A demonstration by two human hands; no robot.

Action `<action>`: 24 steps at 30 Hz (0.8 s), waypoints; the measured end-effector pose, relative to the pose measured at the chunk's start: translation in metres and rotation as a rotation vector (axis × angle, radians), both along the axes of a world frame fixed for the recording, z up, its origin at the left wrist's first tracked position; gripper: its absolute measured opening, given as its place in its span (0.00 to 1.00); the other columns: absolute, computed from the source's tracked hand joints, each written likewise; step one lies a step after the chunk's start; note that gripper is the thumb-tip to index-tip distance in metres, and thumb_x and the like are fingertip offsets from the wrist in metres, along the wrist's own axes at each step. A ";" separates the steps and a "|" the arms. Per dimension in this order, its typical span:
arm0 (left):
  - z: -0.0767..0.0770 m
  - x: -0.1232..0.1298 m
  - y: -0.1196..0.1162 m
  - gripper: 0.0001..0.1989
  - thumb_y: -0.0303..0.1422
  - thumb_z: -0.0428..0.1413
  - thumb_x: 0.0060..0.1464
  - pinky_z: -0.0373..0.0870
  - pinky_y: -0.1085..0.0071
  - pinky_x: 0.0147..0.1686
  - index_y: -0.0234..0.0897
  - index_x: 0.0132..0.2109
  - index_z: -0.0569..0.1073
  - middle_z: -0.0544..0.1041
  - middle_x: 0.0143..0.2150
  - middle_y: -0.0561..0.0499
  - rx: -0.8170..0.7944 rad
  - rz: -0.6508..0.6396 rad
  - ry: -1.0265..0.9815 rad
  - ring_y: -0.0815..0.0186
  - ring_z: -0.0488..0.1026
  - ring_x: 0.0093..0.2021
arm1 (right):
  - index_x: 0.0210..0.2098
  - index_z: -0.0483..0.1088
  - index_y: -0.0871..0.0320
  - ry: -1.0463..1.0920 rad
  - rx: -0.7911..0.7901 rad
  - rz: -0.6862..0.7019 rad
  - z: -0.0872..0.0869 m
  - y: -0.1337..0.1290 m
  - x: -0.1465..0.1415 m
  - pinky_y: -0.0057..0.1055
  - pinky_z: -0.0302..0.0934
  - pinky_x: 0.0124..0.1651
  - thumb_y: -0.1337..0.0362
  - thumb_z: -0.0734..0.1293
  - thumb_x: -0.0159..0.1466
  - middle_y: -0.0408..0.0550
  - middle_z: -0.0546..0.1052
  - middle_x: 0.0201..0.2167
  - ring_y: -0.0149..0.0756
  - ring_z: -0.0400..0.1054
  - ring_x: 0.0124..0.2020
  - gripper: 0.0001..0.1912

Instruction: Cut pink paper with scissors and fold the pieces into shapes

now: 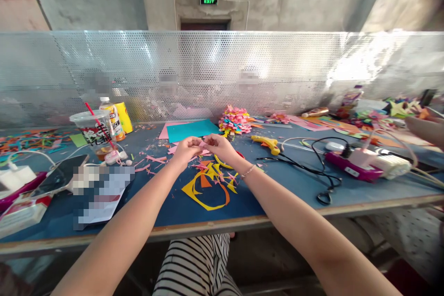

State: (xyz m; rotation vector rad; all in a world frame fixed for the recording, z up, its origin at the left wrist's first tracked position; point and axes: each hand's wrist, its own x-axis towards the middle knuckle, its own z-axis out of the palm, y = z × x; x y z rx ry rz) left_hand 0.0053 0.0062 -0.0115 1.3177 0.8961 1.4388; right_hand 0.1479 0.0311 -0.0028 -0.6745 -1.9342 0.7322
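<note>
Arms (136,208) are held out over the blue table (243,206) and drawn close at the front. A little pink paper piece (204,149) is pinched by the left hand (187,151) and the right hand (222,148) (fingers curled, tips almost touching), above yellow and orange scraps (205,179), near a teal sheet (190,130).

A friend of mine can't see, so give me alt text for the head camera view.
A left hand and a right hand meet over a blue table, pinching what looks like a pink paper piece. Yellow scraps lie nearer; beyond are a teal sheet and a mostly pink paper bundle, with a yellow glue gun to the right.
</note>
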 end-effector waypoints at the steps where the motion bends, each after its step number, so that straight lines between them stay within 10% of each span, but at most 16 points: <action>1: 0.000 0.000 0.000 0.12 0.28 0.60 0.33 0.67 0.72 0.32 0.33 0.30 0.69 0.71 0.26 0.53 0.006 0.001 -0.002 0.72 0.69 0.27 | 0.25 0.64 0.60 0.010 -0.009 0.007 0.000 0.000 0.000 0.24 0.53 0.26 0.62 0.64 0.52 0.40 0.65 0.21 0.25 0.58 0.22 0.07; 24: 0.008 0.003 -0.007 0.08 0.22 0.57 0.31 0.69 0.74 0.29 0.33 0.25 0.74 0.73 0.22 0.52 -0.205 0.022 -0.169 0.72 0.70 0.23 | 0.26 0.63 0.59 0.187 -0.292 0.138 -0.004 -0.001 -0.001 0.25 0.58 0.28 0.65 0.64 0.49 0.39 0.67 0.21 0.25 0.62 0.22 0.05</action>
